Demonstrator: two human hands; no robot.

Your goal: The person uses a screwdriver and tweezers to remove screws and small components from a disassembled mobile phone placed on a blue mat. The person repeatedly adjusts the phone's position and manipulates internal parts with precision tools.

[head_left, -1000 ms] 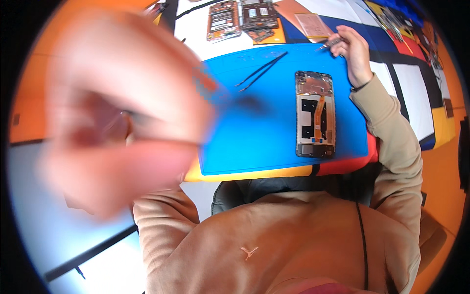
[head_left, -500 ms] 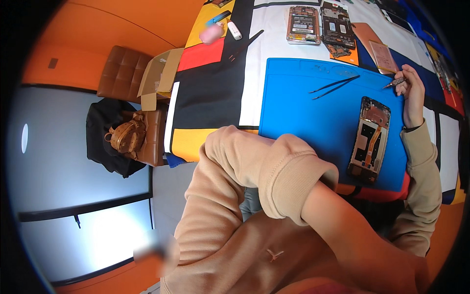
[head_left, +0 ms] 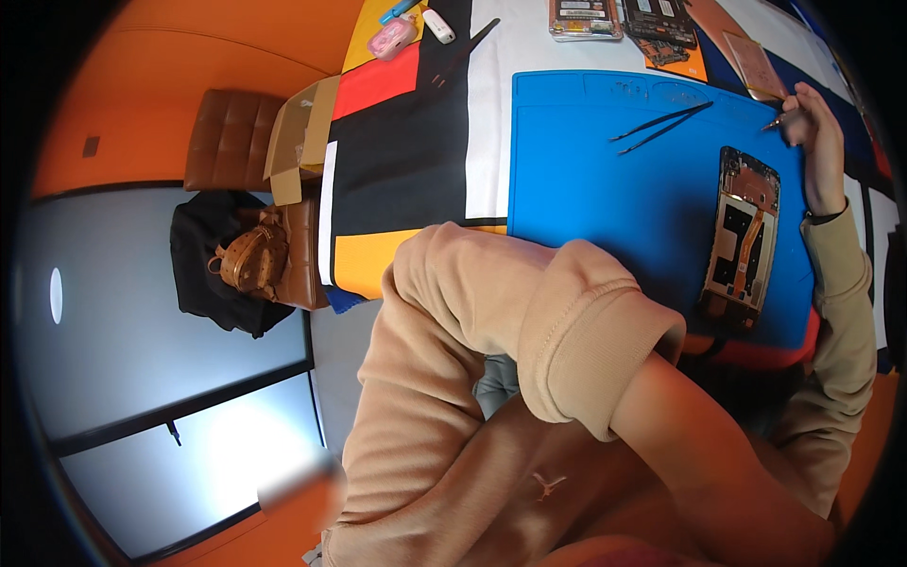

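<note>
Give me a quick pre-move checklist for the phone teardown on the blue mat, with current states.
1. Opened phone lies flat on the blue mat: ok.
2. Tweezers on the mat, apart from the phone: ok.
3. Right hand holds a thin tool at the mat's far edge: ok; tip type cannot tell.
4. Left hand in view: not ok, only the raised forearm and sleeve show.
5. Sleeve covers the mat's near edge: not ok.

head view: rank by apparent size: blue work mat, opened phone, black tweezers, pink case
1. Blue rectangular work mat
2. Opened phone with exposed insides
3. Black thin tweezers
4. Small pink case, though it lies farther from the camera.
</note>
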